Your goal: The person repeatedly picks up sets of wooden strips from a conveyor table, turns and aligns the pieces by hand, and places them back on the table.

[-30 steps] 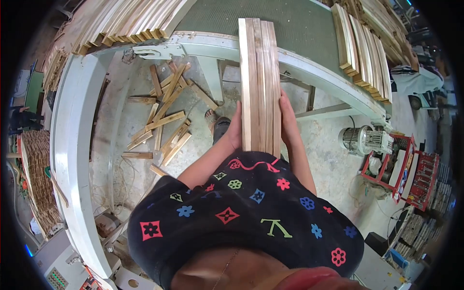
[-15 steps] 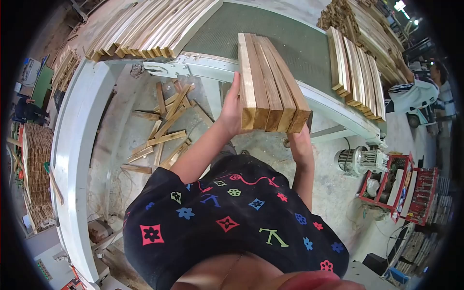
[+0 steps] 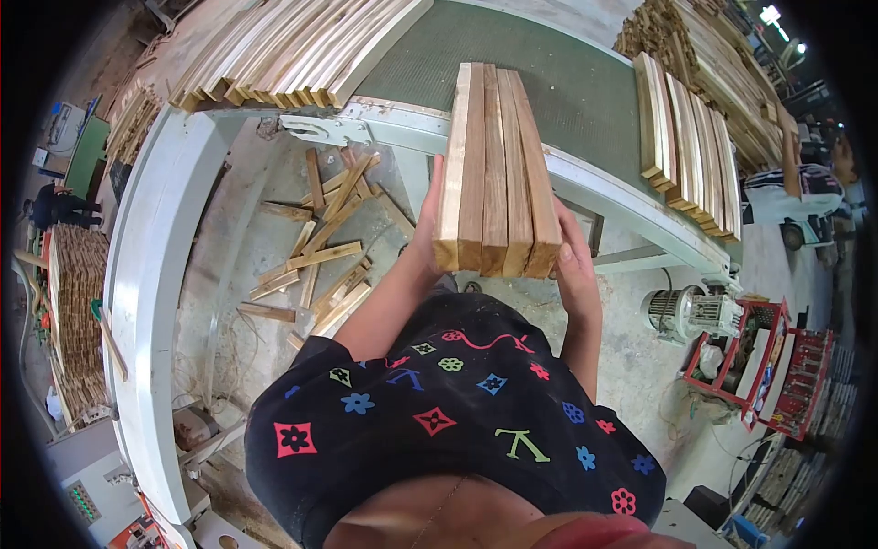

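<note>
Several wooden strips (image 3: 495, 174) stand side by side in a bundle between my two hands, their far ends over the green belt (image 3: 585, 101) and their near ends toward me. My left hand (image 3: 428, 220) presses against the left side of the bundle, its fingers partly hidden by the wood. On the right side, my right hand (image 3: 574, 261) grips the outermost strip near its close end. A row of strips (image 3: 302, 55) lies on the belt's left part, and another row (image 3: 690, 146) lies at its right edge.
Offcuts (image 3: 320, 238) are scattered on the floor beneath the white frame (image 3: 151, 274). A motor (image 3: 686, 309) and a red tool box (image 3: 796, 384) are at the right. Tall wood stacks (image 3: 78, 311) stand at the left. Another person (image 3: 805, 188) is at the far right.
The bundle has come slightly left and closer to me, and its strips now sit more level and squared. My right hand has shifted up along its right side.
</note>
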A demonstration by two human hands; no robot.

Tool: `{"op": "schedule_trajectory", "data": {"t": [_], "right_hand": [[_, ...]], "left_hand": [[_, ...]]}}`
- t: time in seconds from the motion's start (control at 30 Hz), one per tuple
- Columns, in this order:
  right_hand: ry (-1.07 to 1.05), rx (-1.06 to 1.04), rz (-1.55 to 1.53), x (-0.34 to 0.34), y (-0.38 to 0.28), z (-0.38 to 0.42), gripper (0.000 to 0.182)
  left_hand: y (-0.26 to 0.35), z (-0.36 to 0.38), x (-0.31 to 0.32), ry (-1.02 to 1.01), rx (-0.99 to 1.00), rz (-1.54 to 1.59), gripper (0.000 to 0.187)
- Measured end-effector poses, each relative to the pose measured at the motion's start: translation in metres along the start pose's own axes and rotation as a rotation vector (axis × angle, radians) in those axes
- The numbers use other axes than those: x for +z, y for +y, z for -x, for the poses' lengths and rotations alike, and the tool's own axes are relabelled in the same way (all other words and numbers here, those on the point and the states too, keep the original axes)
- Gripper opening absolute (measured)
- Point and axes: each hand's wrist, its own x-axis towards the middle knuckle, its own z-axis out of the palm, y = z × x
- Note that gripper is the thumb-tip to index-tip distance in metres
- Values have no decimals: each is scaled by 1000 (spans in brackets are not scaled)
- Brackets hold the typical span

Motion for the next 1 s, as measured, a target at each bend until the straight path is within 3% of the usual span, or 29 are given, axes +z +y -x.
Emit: {"op": "schedule_trajectory", "data": {"t": [0.07, 0.17, 0.2, 0.23, 0.27, 0.3, 0.4, 0.43, 0.6, 0.67, 0.7, 0.73, 0.83, 1.0], "right_hand": [[-8, -13, 9, -5, 8, -4, 77], [176, -29, 79, -11, 16, -24, 70], [151, -101, 257, -13, 17, -35, 69], [120, -171, 439, -17, 14, -50, 67], [81, -242, 624, -19, 9, -64, 66], [-29, -304, 776, -13, 3, -81, 62], [-710, -528, 1200, 19, -8, -123, 55], [-864, -517, 1227, 27, 1, -130, 52], [-1643, -370, 1385, 74, 8, -167, 49], [-1794, -168, 1354, 90, 21, -177, 53], [-1865, -68, 1336, 96, 26, -180, 54], [-1870, -127, 1278, 100, 29, -181, 55], [-1855, -262, 1185, 106, 22, -181, 55], [-1588, -495, 1169, 92, 8, -165, 52]], "left_hand": [[-1, 0, -11, -2, -98, 62, 84], [-10, 6, -15, -285, -182, 152, 90], [-16, 9, -15, -428, -196, 183, 92], [-30, 13, -31, -180, -198, 220, 98], [-44, 12, -53, -240, -159, 230, 95], [-56, 12, -80, -119, -190, 235, 93], [-70, 13, -115, -6, -252, 283, 90], [-74, 15, -123, 18, -270, 296, 89], [-94, 28, -145, 41, -296, 323, 93], [-99, 35, -136, 97, -241, 262, 94], [-98, 33, -129, 119, -216, 344, 85], [-93, 33, -121, 201, -255, 267, 83], [-94, 33, -125, 168, -273, 282, 84], [-102, 36, -131, 153, -305, 276, 87]]}}
